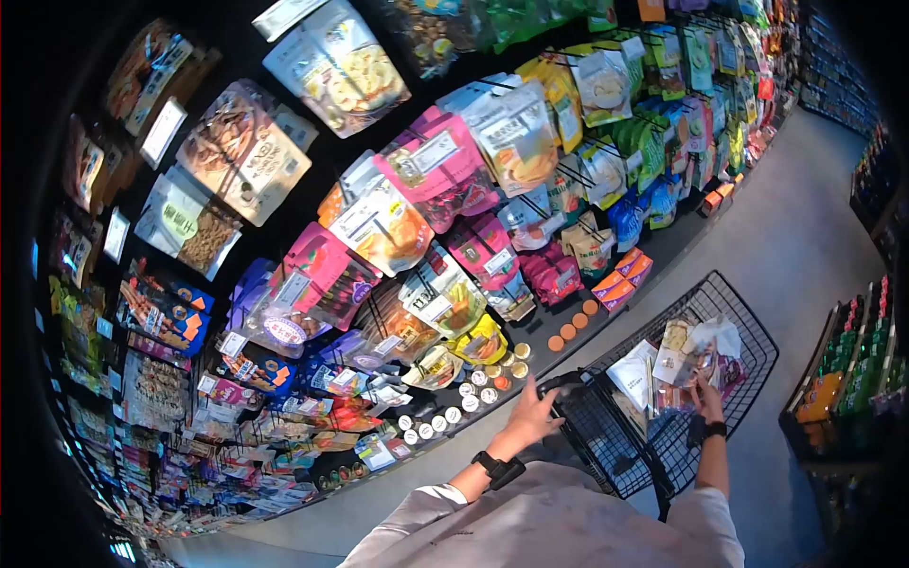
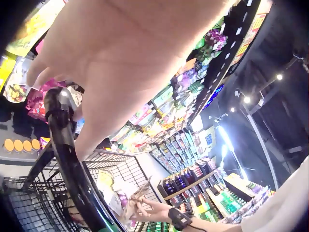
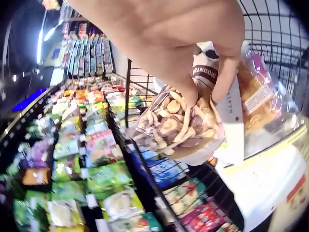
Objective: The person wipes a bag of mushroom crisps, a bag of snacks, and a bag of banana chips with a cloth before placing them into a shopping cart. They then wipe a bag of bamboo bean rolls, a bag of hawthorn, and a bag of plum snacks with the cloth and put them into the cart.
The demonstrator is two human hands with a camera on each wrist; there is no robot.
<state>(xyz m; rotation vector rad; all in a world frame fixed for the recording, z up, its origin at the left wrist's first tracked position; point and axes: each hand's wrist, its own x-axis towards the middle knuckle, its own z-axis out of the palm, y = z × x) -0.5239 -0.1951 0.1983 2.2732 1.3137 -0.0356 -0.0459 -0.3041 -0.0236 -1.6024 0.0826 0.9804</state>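
Note:
My right hand (image 1: 708, 402) reaches into a black wire shopping cart (image 1: 765, 327) and pinches a bag of mushroom pieces (image 3: 169, 126) between thumb and fingers. Through the bag's clear front, brown caps and pale stems show in the right wrist view. A brown and white label (image 3: 204, 72) marked "MOUNT" is partly covered by the fingers. My left hand (image 1: 532, 418) is at the cart's black handle (image 2: 65, 140), with thumb and fingers on either side of the bar. Beside the mushroom bag lie a white package (image 1: 632, 371) and a clear pack of orange-brown food (image 3: 258, 96).
A long wall of hanging snack pouches (image 1: 388, 227) runs along the left. Round-lidded jars (image 1: 453, 415), orange lids (image 1: 568, 331) and small purple-orange boxes (image 1: 620, 279) line its bottom shelf. Grey floor (image 1: 814, 180) stretches ahead, with a display of green goods (image 1: 847, 364) at right.

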